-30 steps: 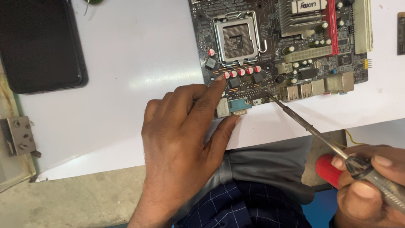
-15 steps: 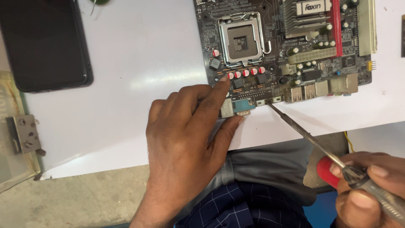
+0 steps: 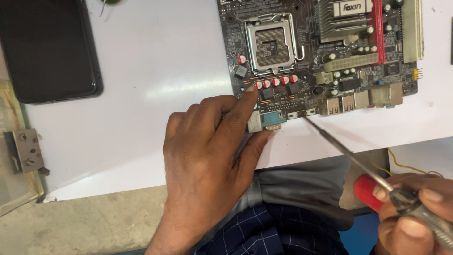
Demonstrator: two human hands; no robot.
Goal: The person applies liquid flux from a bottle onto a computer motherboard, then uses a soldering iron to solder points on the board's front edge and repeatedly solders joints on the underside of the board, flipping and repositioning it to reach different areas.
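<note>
The motherboard (image 3: 321,56) lies at the upper right of the frame on the white bench (image 3: 151,94), its port edge facing the person. The left hand (image 3: 207,165) rests flat across the bench edge at centre, fingers spread and holding nothing, with the forefinger tip pressed on the board's lower left corner just beside the row of red-topped capacitors (image 3: 276,82). The right hand (image 3: 415,212), at the lower right, is wrapped firmly around the handle of a screwdriver (image 3: 349,153); its long shaft slants up and left, and the tip sits at the board's lower edge, close to the blue port (image 3: 271,120).

To do this well, I judge the left forefinger should keep steady downward pressure so the board cannot slide on the smooth sheet. The shaft comes in at a shallow slant, so the tip could skid across nearby parts; raising the handle to bring the tip more squarely onto its mark would help. Light, controlled force suits such small fittings.

A dark phone (image 3: 47,52) lies at the upper left, and a metal hinge (image 3: 26,151) at the left edge.
</note>
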